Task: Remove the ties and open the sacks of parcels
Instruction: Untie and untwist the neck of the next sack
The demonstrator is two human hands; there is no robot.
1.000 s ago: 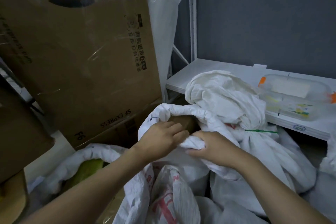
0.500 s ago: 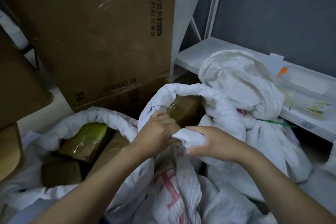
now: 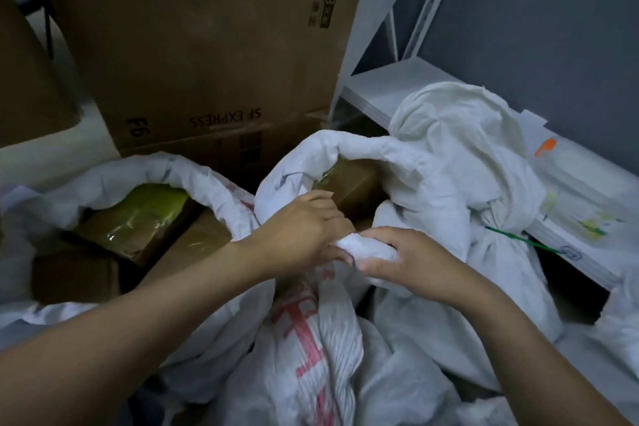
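Far left, an open white sack (image 3: 114,180) lies with its rim rolled back. Inside it are a green-wrapped parcel (image 3: 152,204) and brown boxes (image 3: 193,245). Behind it stands a tall cardboard box (image 3: 193,45), its print upside down, filling the upper left of the view.

In the centre sits the middle sack (image 3: 345,145), its mouth already open and a brown parcel (image 3: 349,180) showing within. Two bare forearms reach in from the bottom edge. The left grip (image 3: 301,232) has its fingers curled over the near rim of the middle sack, grasping the cloth. Just beside it, touching, the right grip (image 3: 408,259) is clenched on a bunched fold of the same rim, thumb on top. Below the two hands lies a crumpled sack with red print (image 3: 311,339), partly hidden by the arms.

To the right, pressed against the middle sack, stands a tied sack (image 3: 456,156). Its neck is cinched by a green tie (image 3: 511,237), whose tail sticks out to the right. Behind it runs a low white shelf (image 3: 380,83) against a grey wall (image 3: 536,28). On the shelf is a clear plastic case (image 3: 581,190) with an orange clip (image 3: 545,147).
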